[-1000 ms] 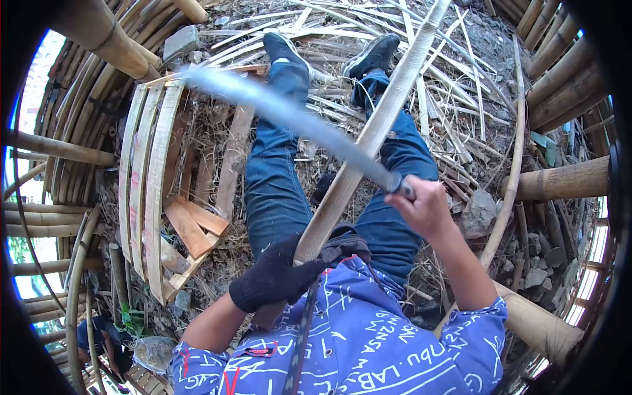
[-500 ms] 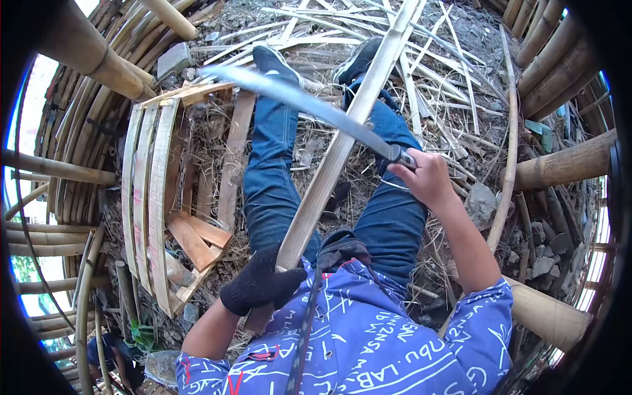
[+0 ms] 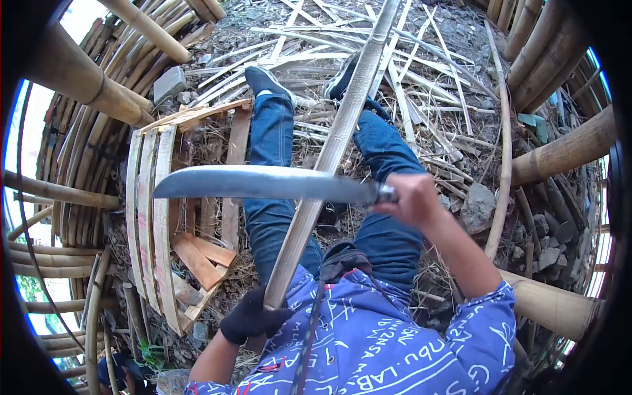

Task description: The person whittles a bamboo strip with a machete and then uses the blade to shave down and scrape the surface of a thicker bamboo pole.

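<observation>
My left hand (image 3: 253,317), in a black glove, is closed around the near end of a long bamboo strip (image 3: 332,155). The strip slants from my lap up between my legs, past my shoes. Bare fingers of my right hand (image 3: 416,199) wrap the handle of a machete (image 3: 263,182). Its broad blade lies nearly level across the view, pointing left, and overlaps the middle of the strip.
To the left stands a wooden crate (image 3: 162,191). Split bamboo strips (image 3: 296,56) litter the ground ahead. Bamboo poles (image 3: 559,150) flank both sides, and rocks (image 3: 478,207) lie at right. Another person (image 3: 117,370) is partly visible at lower left.
The machete has swung down towards me, its blade turning from a slant to nearly level. My right hand has lowered with it. The bamboo strip has shifted slightly left, still in my left hand.
</observation>
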A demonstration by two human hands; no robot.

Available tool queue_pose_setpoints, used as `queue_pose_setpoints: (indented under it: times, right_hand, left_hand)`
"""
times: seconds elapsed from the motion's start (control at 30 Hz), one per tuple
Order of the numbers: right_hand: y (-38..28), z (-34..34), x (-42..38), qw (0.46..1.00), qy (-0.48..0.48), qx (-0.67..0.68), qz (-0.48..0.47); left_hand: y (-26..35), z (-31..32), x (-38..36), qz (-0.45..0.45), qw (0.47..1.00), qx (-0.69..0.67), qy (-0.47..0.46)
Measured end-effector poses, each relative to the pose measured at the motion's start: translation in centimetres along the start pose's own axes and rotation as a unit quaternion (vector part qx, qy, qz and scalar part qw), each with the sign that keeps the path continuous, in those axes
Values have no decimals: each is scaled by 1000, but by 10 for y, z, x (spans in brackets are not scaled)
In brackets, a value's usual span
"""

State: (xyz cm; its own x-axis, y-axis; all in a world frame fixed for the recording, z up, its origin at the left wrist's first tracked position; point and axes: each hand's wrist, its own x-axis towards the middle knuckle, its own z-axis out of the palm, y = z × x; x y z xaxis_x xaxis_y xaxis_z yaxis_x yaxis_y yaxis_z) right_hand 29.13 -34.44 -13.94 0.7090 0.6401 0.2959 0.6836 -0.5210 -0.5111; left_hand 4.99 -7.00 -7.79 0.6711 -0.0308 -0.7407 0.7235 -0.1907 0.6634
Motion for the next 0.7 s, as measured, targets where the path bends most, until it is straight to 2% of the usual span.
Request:
queue_pose_setpoints:
  times: [0.03,0.07,0.13,0.2,0.23,0.3,0.33,0.37,0.4,0.47,0.5,0.53,0.57,0.6,0.67,0.7]
  right_hand:
    - [9,-1,5,999,23,-22,21]
    - [14,4,9,998,28,-51,23]
    - [1,13,7,998,26,-43,42]
    - [-4,5,7,1000,22,-17,12]
    - [-5,1,1,1000,3,11,-8]
    - [11,1,11,999,34,-23,10]
    - [14,8,13,998,46,-39,19]
    - [8,16,11,997,13,-3,70]
    - [-3,16,7,998,30,19,44]
    - [-10,6,1,1000,-5,14,-19]
    - [-2,4,3,1000,15,10,7]
    - [10,0,11,999,31,5,29]
    - [21,5,15,995,28,-16,89]
    - [17,10,11,996,28,-14,86]
    - [6,16,4,996,14,48,75]
    - [-2,11,-1,1000,-16,-13,16]
  left_hand:
    - [-10,-2,0,-21,998,-48,-16]
    - [-9,0,-1,-22,998,-54,-13]
    - [3,-3,1,-81,995,-58,7]
    - [1,-3,-5,7,999,18,38]
    - [0,-5,-9,-8,999,33,28]
    - [-6,-3,-11,-29,999,36,14]
    - [-2,-4,-7,-55,998,-15,5]
    - [1,-7,-3,-77,995,-62,-3]
    - [-2,-9,-1,-67,996,-58,2]
    - [-13,-9,-6,-4,1000,-21,19]
    - [-13,-8,-10,-1,1000,25,19]
    - [-12,-7,-9,-8,1000,21,15]
    - [-9,-8,-7,-38,999,5,18]
    - [-6,-9,-6,-65,998,-9,25]
    - [-5,-11,-4,-47,998,-9,30]
    - [-3,-10,-5,-43,999,-8,23]
